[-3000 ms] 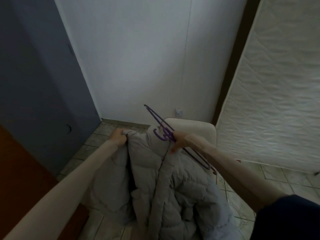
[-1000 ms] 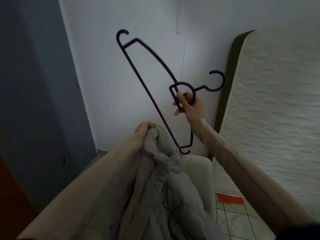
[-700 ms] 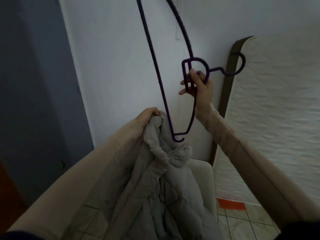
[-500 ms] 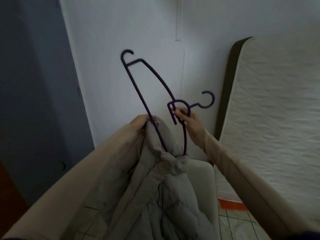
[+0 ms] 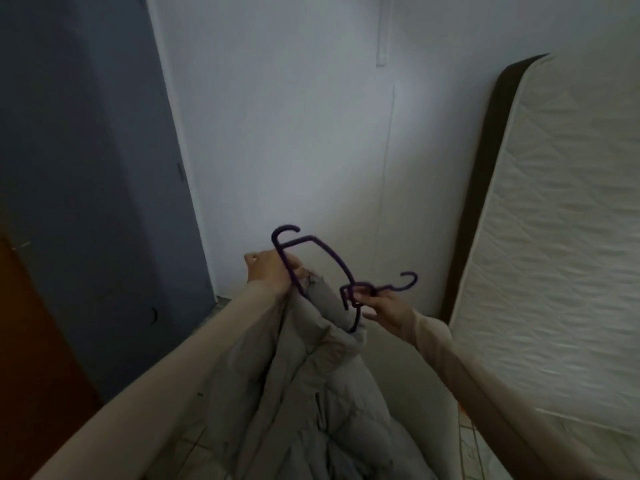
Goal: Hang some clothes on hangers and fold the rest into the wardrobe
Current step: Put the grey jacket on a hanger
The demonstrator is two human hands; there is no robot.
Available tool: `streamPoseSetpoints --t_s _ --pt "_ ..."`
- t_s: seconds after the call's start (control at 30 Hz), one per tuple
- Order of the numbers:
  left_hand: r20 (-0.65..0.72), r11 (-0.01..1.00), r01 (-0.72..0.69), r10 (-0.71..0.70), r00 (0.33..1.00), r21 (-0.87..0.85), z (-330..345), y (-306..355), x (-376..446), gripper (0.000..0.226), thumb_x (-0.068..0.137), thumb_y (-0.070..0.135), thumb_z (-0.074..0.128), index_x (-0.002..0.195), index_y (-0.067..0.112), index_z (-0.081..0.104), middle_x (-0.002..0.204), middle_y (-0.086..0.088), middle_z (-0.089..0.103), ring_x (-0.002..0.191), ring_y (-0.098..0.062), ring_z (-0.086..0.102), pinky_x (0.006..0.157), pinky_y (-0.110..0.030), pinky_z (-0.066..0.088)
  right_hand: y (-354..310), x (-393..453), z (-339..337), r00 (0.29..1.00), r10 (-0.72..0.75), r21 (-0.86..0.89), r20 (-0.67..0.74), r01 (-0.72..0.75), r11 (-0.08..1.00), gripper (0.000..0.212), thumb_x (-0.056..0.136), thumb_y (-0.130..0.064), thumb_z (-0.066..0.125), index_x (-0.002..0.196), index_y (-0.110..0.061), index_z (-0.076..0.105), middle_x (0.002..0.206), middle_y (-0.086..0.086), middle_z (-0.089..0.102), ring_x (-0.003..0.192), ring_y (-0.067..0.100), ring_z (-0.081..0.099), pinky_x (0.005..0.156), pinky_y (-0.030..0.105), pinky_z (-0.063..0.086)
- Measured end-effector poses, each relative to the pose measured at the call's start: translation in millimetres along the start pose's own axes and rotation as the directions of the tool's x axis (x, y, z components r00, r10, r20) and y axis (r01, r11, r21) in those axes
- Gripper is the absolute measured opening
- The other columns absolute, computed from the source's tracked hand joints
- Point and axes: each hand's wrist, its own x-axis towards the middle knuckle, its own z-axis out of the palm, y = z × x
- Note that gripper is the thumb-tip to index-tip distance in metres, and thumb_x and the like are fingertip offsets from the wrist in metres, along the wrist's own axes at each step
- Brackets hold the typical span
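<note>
Left hand is bunched around the collar of the grey puffer jacket, fingers curled tight on the fabric, holding it up at chest height. The upper bar of the purple hanger crosses right at those fingers; I can't tell whether they also pinch it.

Right hand has its grip clamped on the hanger's neck, thumb and fingers pinched just below the hook. The hanger is tipped steeply: one shoulder end points up and left by the left hand, the lower end has gone down into the jacket opening and is hidden in the fabric.

The jacket hangs in a heavy fold between my two arms, the rest of it trailing down toward the pale chair behind it. A mattress leans on the wall at right; a grey door stands at left.

Risks as I judge them:
- Only one hanger end is inside. If the buried end has caught lining or a sleeve hole instead of the shoulder, the jacket will sit crooked and slide off.
- The jacket looks bulky and slippery; its whole weight rides on the left hand's pinch at the collar. A slackened hold drops it to the floor.
- The upturned end hook near the left fingers could snag the collar seam when the second shoulder goes on.
- The thin plastic may flex or twist under a heavy coat.
</note>
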Motion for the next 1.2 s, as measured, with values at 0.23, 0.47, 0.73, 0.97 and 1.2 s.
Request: streamPoseSetpoints --t_s 0.23,0.47,0.73,0.97,1.2 --pt "0.227 0.798 0.323 -0.237 0.945 -0.509 2.8 -7.2 -4.0 0.020 0.090 0.005 0.054 0.105 0.004 0.067 0.112 -0.014 0.062 0.108 -0.026 0.056 0.094 -0.031 0.042 -5.5 11.7 -2.3 0.997 0.048 -0.035 -0.056 -0.050 0.998 0.027 0.086 0.016 0.046 0.082 -0.006 0.062 0.062 -0.004 0.066 0.066 0.010 0.057 0.051 0.011 0.047" --pt "0.444 0.176 0.511 -0.314 0.839 -0.841 9.4 0.5 -18.1 0.027 0.096 0.018 0.042 0.081 0.003 0.058 0.084 -0.014 0.058 0.076 -0.027 0.053 0.069 -0.034 0.045 22.6 48.6 -4.0 0.975 0.200 -0.035 -0.094 -0.204 0.978 0.026 0.086 0.016 0.047 0.074 -0.007 0.053 0.073 0.003 0.061 0.072 0.017 0.055 0.069 0.031 0.049" --pt "0.674 0.068 0.671 0.118 0.729 -0.738 -0.9 -15.8 -16.4 0.099 0.059 0.074 0.047 0.123 0.000 0.055 0.123 -0.020 0.061 0.115 -0.033 0.055 0.089 -0.044 0.044 9.4 32.7 5.3 0.967 0.187 0.068 -0.174 -0.177 0.982 0.035 0.088 0.020 0.040 0.071 -0.005 0.057 0.049 -0.005 0.063 0.052 0.010 0.059 0.046 0.018 0.049" --pt "0.688 0.081 0.686 -0.016 0.726 -0.723 -1.9 -19.3 -13.9 0.096 0.056 0.069 0.059 0.124 0.002 0.057 0.124 -0.018 0.061 0.112 -0.033 0.057 0.086 -0.044 0.047 -2.7 12.2 18.0 0.915 0.332 0.036 -0.230 -0.333 0.942 0.019 0.093 0.007 0.043 0.091 -0.001 0.060 0.085 0.009 0.067 0.089 0.024 0.054 0.088 0.038 0.045" --pt "0.631 0.132 0.637 -0.088 0.771 -0.760 -2.0 -28.9 -14.2 0.048 0.092 0.046 0.048 0.105 0.003 0.061 0.094 -0.014 0.067 0.084 -0.028 0.063 0.060 -0.033 0.058 12.5 19.3 21.4 0.839 0.402 -0.019 -0.366 -0.439 0.898 0.017 0.093 0.006 0.043 0.096 0.008 0.060 0.078 0.015 0.068 0.052 0.015 0.058 0.046 0.024 0.043"
